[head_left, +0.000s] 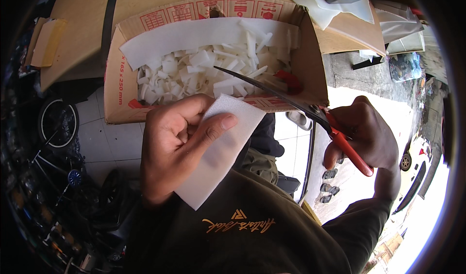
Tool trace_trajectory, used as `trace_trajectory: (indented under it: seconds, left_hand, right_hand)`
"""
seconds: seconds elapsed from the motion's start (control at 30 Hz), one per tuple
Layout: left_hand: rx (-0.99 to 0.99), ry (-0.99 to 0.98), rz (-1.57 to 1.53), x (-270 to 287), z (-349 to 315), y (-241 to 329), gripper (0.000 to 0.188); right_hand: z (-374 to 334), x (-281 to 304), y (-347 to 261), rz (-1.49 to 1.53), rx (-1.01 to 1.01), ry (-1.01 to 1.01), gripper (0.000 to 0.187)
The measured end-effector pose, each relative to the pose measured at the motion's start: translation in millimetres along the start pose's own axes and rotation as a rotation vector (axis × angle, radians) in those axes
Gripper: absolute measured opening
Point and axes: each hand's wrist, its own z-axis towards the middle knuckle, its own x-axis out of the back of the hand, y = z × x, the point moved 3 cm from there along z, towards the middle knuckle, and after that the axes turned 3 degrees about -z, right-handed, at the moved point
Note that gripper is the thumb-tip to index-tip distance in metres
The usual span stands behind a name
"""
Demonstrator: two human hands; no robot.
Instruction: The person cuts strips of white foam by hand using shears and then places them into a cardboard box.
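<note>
Between the thumb and fingers of my left hand (174, 148) is a white, slightly see-through strip of foam-like sheet (221, 153), its top end tilted toward the box. Through the strip the shadow of my fingers shows faintly. My right hand (361, 133) grips the red handles of a pair of scissors (318, 113). Their dark blades point up and left over the box, beyond the strip's top corner and apart from it. Many white cut pieces (194, 72) fill the open cardboard box (116, 87). A longer white strip (174, 41) lies along the box's far side.
The box rests at the edge of a light wooden table (80, 31). White sheets (335, 9) with a dark block on top lie at the far right. A bicycle wheel (58, 123) stands at the left. Sandals (330, 189) lie on the floor to the right.
</note>
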Motion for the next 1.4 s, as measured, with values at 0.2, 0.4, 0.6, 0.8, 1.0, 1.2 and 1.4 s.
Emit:
trace_trajectory:
  seconds: [0.2, 0.4, 0.6, 0.8, 1.0, 1.2, 1.4]
  left_hand:
    - [-0.044, 0.066, -0.058, -3.0, 0.8, 1.8, 0.024]
    - [-0.064, 0.118, -0.062, -5.9, 0.3, 2.1, 0.026]
    - [-0.039, 0.122, -0.178, -10.6, -0.9, -0.3, 0.017]
    - [-0.084, 0.117, -0.147, -5.9, -0.4, -0.5, 0.017]
    - [-0.041, 0.098, -0.186, -7.5, -1.3, 3.3, 0.017]
    - [-0.038, 0.098, -0.199, -7.3, -1.2, 4.2, 0.018]
    - [-0.021, 0.055, -0.169, -5.1, -0.5, 3.5, 0.019]
  right_hand:
    - [-13.8, -6.5, 17.5, 0.079, 0.147, -0.009, 0.073]
    - [-18.8, -5.2, 12.6, -0.078, -0.121, -0.335, 0.097]
    - [-11.7, -8.9, 4.1, -0.166, -0.061, -0.322, 0.102]
    - [-3.7, -6.8, -0.1, -0.158, -0.135, -0.282, 0.092]
    - [-7.8, -6.7, -0.6, -0.096, -0.099, -0.150, 0.063]
    - [-6.6, -7.0, 2.0, -0.145, 0.009, -0.125, 0.066]
    - [-9.3, -2.3, -4.3, -0.106, 0.217, -0.092, 0.068]
